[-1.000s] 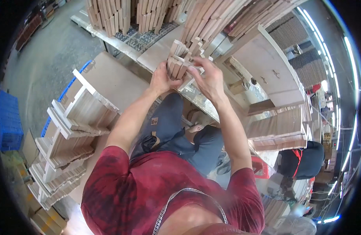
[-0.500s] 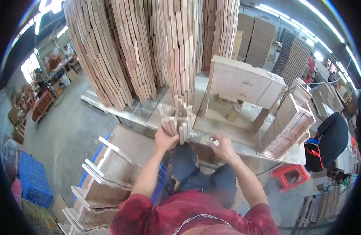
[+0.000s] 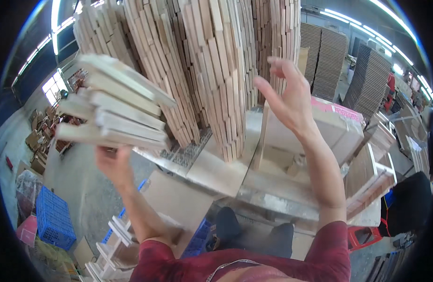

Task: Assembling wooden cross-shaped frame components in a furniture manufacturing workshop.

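A bundle of several pale wooden slats (image 3: 124, 110) is lifted up at the left, tilted and slightly blurred. My left hand (image 3: 115, 167) grips it from below, its fingers partly hidden by the wood. In front of me, tall stacks of wooden slats (image 3: 221, 89) stand on the bench, and the bundle is in front of the leftmost ones. My right hand (image 3: 291, 96) is raised to the right of the nearest stack, fingers apart and nothing in it.
A wooden box-like frame (image 3: 366, 174) stands on the workbench (image 3: 291, 197) at the right. Below my left arm are a cardboard sheet (image 3: 174, 197) and white-edged wooden pieces (image 3: 115, 249). A blue crate (image 3: 54, 218) sits on the floor at left, a red stool (image 3: 362, 237) at right.
My left hand has carried the bundle of slats up and to the left from the bench edge. My right hand has risen from near the bench edge, and the view has shifted.
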Demonstrator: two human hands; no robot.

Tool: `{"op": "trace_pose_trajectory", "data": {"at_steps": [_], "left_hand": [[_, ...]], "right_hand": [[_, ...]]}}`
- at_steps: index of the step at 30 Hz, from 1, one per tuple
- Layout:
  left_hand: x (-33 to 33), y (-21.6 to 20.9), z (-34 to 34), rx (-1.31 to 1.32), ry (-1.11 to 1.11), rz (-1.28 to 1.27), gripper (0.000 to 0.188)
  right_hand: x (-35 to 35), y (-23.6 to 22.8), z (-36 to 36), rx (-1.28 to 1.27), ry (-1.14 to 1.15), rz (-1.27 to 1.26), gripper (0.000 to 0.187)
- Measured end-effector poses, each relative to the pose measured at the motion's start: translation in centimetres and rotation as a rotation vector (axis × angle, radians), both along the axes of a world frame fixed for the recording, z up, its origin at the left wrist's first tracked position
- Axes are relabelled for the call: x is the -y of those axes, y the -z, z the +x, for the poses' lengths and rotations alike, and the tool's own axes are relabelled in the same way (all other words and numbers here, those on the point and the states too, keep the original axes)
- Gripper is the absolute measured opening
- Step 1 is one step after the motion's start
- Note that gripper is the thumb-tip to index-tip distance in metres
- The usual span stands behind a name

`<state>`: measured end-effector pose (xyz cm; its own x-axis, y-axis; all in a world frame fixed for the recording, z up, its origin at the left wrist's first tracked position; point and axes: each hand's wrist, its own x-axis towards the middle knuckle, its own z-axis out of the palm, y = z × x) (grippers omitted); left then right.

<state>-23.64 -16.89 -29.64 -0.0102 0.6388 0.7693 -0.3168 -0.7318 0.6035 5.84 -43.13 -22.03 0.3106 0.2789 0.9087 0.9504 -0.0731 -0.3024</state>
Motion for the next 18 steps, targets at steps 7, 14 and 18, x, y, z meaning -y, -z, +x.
{"op": "trace_pose_trajectory", "data": {"at_steps": [7,14,18], "left_hand": [[-3.3,-17.2,2.1,0.271,0.006,0.203,0.041],[-5.0,-34.8,10.6,0.043,-0.063,0.205,0.040],[-5.3,-39.8,16.1,-0.122,-0.101,0.388,0.041]], "right_hand": [[-7.2,-6.0,4.5,-0.058,0.043,0.053,0.072],[-12.6,-10.1,2.2,0.034,0.125,0.127,0.104],[-16.1,-10.2,1.1,0.013,0.302,0.161,0.127]]}}
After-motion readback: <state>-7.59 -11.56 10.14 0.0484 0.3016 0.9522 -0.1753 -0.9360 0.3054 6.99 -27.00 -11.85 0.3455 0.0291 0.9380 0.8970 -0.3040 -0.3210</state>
